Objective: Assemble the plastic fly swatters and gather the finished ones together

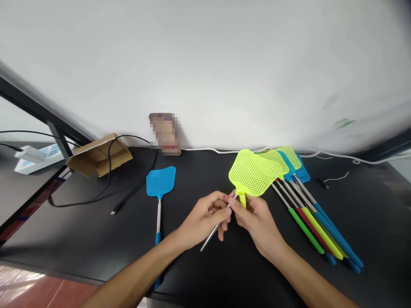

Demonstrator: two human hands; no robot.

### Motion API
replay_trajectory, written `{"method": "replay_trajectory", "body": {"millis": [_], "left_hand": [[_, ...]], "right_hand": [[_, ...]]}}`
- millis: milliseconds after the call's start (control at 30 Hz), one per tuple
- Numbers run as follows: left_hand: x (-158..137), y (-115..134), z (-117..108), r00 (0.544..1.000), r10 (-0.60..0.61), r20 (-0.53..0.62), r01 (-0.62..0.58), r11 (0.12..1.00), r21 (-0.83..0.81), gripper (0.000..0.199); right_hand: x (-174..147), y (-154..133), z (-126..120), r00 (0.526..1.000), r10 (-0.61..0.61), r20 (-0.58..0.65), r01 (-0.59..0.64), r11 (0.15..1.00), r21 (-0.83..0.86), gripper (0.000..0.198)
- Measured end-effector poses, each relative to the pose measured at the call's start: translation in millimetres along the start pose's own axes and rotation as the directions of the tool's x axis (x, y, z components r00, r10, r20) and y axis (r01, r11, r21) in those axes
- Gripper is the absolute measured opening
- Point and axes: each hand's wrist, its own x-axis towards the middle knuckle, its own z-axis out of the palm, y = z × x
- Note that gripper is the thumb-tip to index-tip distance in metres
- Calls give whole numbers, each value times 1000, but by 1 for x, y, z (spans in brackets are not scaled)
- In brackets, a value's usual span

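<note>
A yellow fly swatter head [255, 172] with a fine grid of holes is held up in front of me. My right hand [258, 220] pinches it at the neck, and a short yellow piece [243, 200] shows below the head by those fingers. My left hand [205, 216] is closed around a thin metal rod [209, 238], whose bare end points down toward me. The rod's upper end meets the neck at my fingertips; how firmly they are joined is hidden. A blue fly swatter [160, 182] lies to the left, partly behind my left forearm.
Several fly swatters with green, red, yellow and blue handles [332, 233] lie together at the right. An open cardboard box [101, 156], a black cable [117, 208] and a power strip [41, 158] are at the left. A blurred upright item [167, 134] leans on the wall.
</note>
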Motion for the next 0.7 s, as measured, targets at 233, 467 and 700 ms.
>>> {"method": "replay_trajectory", "body": {"millis": [233,467,700], "left_hand": [[5,5,-8,963,-18,-269,-30,984,-176,23],[2,12,-4,959,3,-285,-75,967,-241,21],[1,10,-2,966,35,-255,-86,978,-190,26]], "right_hand": [[3,2,-9,944,-327,36,221,548,-807,19],[5,9,-10,861,-433,269,256,-89,-963,28],[8,5,-14,858,-445,259,301,27,-953,31]]}}
